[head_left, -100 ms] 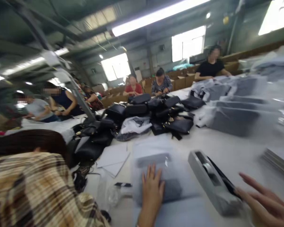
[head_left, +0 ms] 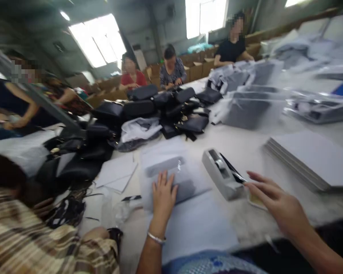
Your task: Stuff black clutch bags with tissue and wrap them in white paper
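My left hand (head_left: 162,193) lies flat, fingers stretched out, on a clear plastic bag (head_left: 171,173) with a grey item inside it, on the white table (head_left: 246,146). My right hand (head_left: 274,201) hovers open, fingers spread, just right of a grey tape dispenser (head_left: 221,173), with its fingertips near the dispenser's front end and over a small yellowish piece (head_left: 255,199). Neither hand grips anything.
A pile of black bags (head_left: 148,110) fills the table's middle. Bagged grey items (head_left: 248,108) and a stack of white sheets (head_left: 311,158) lie to the right. A person in a plaid top (head_left: 40,239) sits close at my left. Several people work at the far side.
The view has tipped downward and the scene sits higher in the frame. My right hand has moved left toward the tape dispenser. My left hand stays flat on the bag.
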Demonstrator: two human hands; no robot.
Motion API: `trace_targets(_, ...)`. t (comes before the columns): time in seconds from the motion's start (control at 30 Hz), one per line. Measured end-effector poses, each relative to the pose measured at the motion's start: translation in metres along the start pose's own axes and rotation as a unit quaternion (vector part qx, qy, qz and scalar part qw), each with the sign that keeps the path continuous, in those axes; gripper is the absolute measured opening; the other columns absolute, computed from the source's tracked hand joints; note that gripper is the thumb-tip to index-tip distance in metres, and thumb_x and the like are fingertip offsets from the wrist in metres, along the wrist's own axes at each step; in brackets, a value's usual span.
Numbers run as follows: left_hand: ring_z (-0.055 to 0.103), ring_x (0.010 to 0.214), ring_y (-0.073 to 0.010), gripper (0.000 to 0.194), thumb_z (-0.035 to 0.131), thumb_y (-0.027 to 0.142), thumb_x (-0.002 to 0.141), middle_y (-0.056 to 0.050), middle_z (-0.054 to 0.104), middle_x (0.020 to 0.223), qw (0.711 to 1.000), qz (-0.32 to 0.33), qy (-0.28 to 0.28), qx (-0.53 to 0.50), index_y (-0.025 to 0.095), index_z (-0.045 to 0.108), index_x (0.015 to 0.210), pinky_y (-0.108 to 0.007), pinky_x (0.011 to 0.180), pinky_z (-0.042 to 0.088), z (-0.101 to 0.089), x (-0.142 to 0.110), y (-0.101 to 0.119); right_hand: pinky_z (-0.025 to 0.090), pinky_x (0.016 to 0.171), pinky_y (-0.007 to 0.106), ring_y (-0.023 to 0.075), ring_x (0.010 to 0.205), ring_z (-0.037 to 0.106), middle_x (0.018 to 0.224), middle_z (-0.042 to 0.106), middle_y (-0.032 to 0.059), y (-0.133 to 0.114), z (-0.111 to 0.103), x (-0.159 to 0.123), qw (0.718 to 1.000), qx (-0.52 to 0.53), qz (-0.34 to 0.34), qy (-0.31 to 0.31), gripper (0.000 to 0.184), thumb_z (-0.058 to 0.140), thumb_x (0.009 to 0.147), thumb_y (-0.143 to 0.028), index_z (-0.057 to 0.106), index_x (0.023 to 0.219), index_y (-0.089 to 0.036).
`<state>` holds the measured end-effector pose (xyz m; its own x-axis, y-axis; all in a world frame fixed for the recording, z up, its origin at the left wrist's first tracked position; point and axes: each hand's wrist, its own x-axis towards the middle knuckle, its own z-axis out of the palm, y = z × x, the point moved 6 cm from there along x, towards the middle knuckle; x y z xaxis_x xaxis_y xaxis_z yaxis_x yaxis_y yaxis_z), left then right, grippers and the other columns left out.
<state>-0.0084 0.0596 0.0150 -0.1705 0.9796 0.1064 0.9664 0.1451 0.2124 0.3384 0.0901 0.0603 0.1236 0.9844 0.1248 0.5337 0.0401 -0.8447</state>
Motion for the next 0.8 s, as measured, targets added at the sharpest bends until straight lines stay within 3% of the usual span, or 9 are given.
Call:
trace_targets(0.1,0.028,0.145,-0.0343,0.045,0.049,0.033,0.095,-0.010,0.035,0.156,1.000,0.021,0.009,0.012,0.025,0.050,0.139,-0.063,0.110,0.032,0.002,0.006,0.001,0.048,0.101,0.043,0.0296,0.113,0.062,0.118,0.069,0.0083,0.034,0.016,-0.025,0.978,0.130,0.143,-0.077,0.043,0.070,0.076,-0.057,0.076,0.101,-0.023)
trace_targets(0.2,0.029,0.144,-0.0342,0.045,0.048,0.034,0.095,-0.011,0.036,0.156,0.999,0.030,0.008,0.019,0.024,0.049,0.139,-0.062,0.109,0.033,0.002,0.005,0.000,0.057,0.089,0.042,0.0280,0.098,0.068,0.103,0.073,0.0118,0.051,0.029,-0.041,0.942,0.233,0.227,-0.084,0.048,0.076,0.072,-0.054,0.076,0.100,-0.016)
trace_targets(0.3,0.029,0.144,-0.0338,0.045,0.046,0.035,0.096,-0.011,0.036,0.156,0.999,0.031,0.006,0.023,0.024,0.049,0.140,-0.062,0.109,0.034,-0.001,0.002,0.001,0.061,0.075,0.036,0.0214,0.077,0.069,0.089,0.074,0.0107,0.063,0.038,-0.045,0.924,0.267,0.264,-0.074,0.045,0.082,0.067,-0.051,0.076,0.090,-0.013)
trace_targets(0.4,0.028,0.145,-0.0333,0.045,0.046,0.035,0.096,-0.011,0.036,0.156,0.999,0.027,0.005,0.022,0.024,0.049,0.140,-0.061,0.109,0.034,-0.001,0.003,0.001,0.060,0.067,0.031,0.0160,0.064,0.065,0.078,0.072,0.0070,0.075,0.044,-0.039,0.927,0.255,0.266,-0.064,0.044,0.083,0.064,-0.050,0.076,0.087,-0.013)
trace_targets(0.53,0.027,0.145,-0.0327,0.046,0.046,0.036,0.095,-0.010,0.034,0.157,1.000,0.022,0.006,0.014,0.026,0.048,0.141,-0.061,0.111,0.031,0.000,0.003,0.000,0.057,0.067,0.031,0.0177,0.061,0.065,0.067,0.070,0.0045,0.086,0.041,-0.027,0.969,0.116,0.205,-0.079,0.044,0.074,0.071,-0.055,0.076,0.088,-0.014)
trace_targets(0.63,0.026,0.146,-0.0324,0.046,0.045,0.036,0.096,-0.010,0.033,0.157,1.000,0.023,0.002,0.011,0.027,0.048,0.141,-0.061,0.111,0.031,0.000,0.003,-0.001,0.056,0.069,0.032,0.0202,0.063,0.068,0.067,0.072,0.0043,0.083,0.025,-0.021,0.985,-0.023,0.134,-0.106,0.040,0.067,0.078,-0.053,0.077,0.091,-0.017)
trace_targets(0.73,0.027,0.145,-0.0329,0.048,0.045,0.037,0.096,-0.010,0.034,0.157,1.000,0.025,-0.001,0.004,0.026,0.045,0.142,-0.062,0.111,0.032,-0.002,0.004,-0.002,0.057,0.079,0.034,0.0228,0.078,0.071,0.088,0.076,0.0064,0.055,0.003,-0.008,0.989,-0.081,0.003,-0.126,0.033,0.061,0.084,-0.048,0.077,0.093,-0.020)
trace_targets(0.8,0.030,0.144,-0.0322,0.050,0.044,0.036,0.096,-0.009,0.038,0.155,1.000,0.027,0.001,-0.012,0.025,0.041,0.145,-0.060,0.111,0.034,-0.005,0.006,-0.005,0.055,0.085,0.034,0.0228,0.088,0.071,0.097,0.075,0.0063,0.023,-0.003,0.003,0.974,-0.098,-0.109,-0.172,0.027,0.060,0.087,-0.042,0.077,0.093,-0.022)
